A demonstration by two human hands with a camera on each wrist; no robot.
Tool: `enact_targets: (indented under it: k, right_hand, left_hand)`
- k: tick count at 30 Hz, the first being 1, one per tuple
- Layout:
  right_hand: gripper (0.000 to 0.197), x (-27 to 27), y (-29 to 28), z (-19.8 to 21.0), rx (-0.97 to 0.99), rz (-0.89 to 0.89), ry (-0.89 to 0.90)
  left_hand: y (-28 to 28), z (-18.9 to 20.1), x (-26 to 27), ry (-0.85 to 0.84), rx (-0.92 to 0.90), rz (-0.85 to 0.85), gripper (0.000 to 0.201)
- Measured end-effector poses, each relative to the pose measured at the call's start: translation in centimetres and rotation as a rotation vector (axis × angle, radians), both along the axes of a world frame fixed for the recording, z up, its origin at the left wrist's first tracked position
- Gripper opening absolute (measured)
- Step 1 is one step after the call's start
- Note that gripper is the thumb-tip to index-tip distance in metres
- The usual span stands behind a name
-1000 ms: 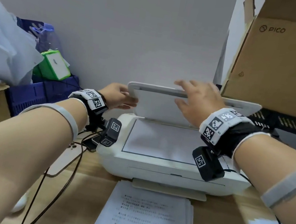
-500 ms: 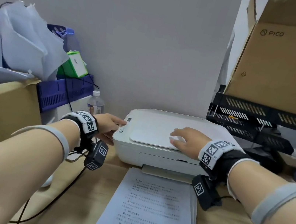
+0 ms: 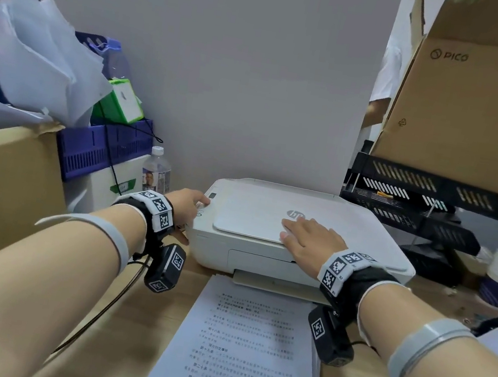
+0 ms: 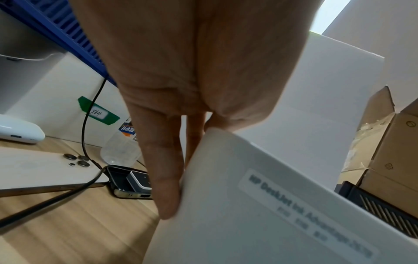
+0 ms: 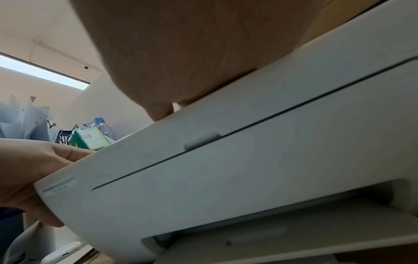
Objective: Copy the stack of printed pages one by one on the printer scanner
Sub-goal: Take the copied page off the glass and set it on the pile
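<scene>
We see the right hand [image 3: 308, 240] flat on the closed printer [image 3: 363, 239] lid, fingers straight, holding nothing. Left hand [image 3: 186, 207] touches the printer's left corner, fingers extended, no grasp; page stack [image 3: 248, 351] in front.

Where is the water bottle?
In the head view, the water bottle stands on the left, between the printer and the blue crate.
</scene>
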State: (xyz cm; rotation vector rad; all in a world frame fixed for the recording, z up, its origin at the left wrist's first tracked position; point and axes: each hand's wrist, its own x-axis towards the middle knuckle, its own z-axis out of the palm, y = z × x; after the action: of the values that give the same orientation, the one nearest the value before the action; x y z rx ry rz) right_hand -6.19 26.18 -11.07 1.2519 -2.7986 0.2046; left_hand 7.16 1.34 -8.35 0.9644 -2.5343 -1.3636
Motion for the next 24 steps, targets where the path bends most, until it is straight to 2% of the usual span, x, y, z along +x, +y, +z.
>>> enact_targets:
  k: [4,8,12,18,24]
  right_hand:
    - [0.054,-0.36,-0.14,-0.36,0.01,-0.008,-0.002]
    - [0.055,-0.34,-0.11,-0.49,0.008,-0.017,-0.002]
    - [0.054,-0.05,0.0,-0.42,0.005,-0.022,-0.014]
    - [0.053,0.05,0.06,-0.45,0.008,-0.028,-0.011]
    - [0.054,0.02,0.12,-0.51,0.009,-0.032,-0.014]
  left_hand:
    - [0.38,0.12,-0.29,-0.06,-0.155,-0.018,0.068]
    - [0.41,0.04,-0.4,-0.071,-0.167,-0.009,0.071]
    - [0.08,-0.38,-0.35,-0.077,-0.258,-0.05,0.087]
    - [0.58,-0.18,-0.08,-0.069,-0.238,-0.049,0.079]
    - [0.35,-0.33,-0.24,-0.032,-0.111,0.028,0.066]
